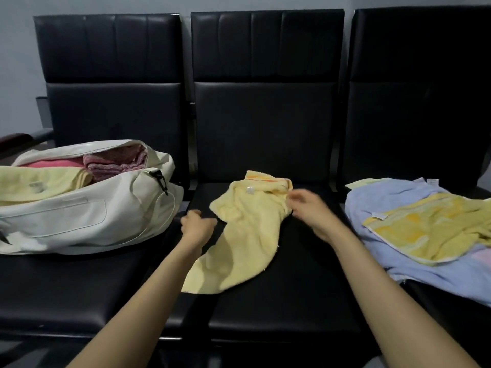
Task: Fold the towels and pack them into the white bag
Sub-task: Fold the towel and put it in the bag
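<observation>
As it lies, yellow towel [245, 236], rumpled, unfolded

Clock centred on the pale yellow towel [244, 243], which lies on the middle seat [292, 301].
- 12: upright backrests [265, 115] wall off the far side.
- 9: the white bag [87, 216] covers most of the left seat. Its mouth is open but packed with folded towels. Only a narrow gap to the towel, with the left hand [198, 225] in it.
- 3: the blue towel [393, 193], with a yellow patterned towel [430, 229] on top, covers the right seat. The right hand [310, 211] is at the towel's edge.
- 5–6: bare cushion, open approach.
- 7–8: bare strip in front of the bag.
</observation>
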### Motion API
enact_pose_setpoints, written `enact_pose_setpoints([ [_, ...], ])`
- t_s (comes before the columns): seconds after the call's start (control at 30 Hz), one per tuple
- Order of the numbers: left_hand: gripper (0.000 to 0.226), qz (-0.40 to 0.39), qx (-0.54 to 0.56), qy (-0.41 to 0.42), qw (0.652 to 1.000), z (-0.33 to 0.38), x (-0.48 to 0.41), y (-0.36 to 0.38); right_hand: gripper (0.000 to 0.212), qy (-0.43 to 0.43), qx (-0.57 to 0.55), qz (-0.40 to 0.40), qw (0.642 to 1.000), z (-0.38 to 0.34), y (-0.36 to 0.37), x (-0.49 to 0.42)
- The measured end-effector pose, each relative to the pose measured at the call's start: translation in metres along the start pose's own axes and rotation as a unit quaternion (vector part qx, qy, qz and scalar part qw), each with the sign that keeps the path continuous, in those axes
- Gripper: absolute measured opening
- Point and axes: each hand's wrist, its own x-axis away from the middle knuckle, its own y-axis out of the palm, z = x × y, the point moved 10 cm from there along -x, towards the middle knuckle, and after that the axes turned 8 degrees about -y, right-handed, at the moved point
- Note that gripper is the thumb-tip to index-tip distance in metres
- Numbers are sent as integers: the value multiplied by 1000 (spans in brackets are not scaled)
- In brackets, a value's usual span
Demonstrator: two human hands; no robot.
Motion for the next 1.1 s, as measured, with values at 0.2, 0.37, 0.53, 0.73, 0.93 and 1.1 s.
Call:
enact_pose_setpoints([
  [0.2,48,-237,-136,-53,961,-36,25,55,10,62,174,-175,967,16,69,43],
  [0.37,16,-384,43,-55,921,-28,61,91,35,122,-18,-125,984,38,84,38],
  [0.53,24,-303,285,-147,897,-30,51,86,29,148,-361,-100,915,23,77,33],
  [0.73,30,-229,253,-113,933,-15,35,55,28,133,-285,-15,949,30,19,23],
  [0.93,33,69,-341,136,928,3,20,-3,35,-8,258,94,961,24,-46,10],
  [1.1,55,-18,-368,257,893,3,28,19,41,-78,386,-77,916,21,7,27],
])
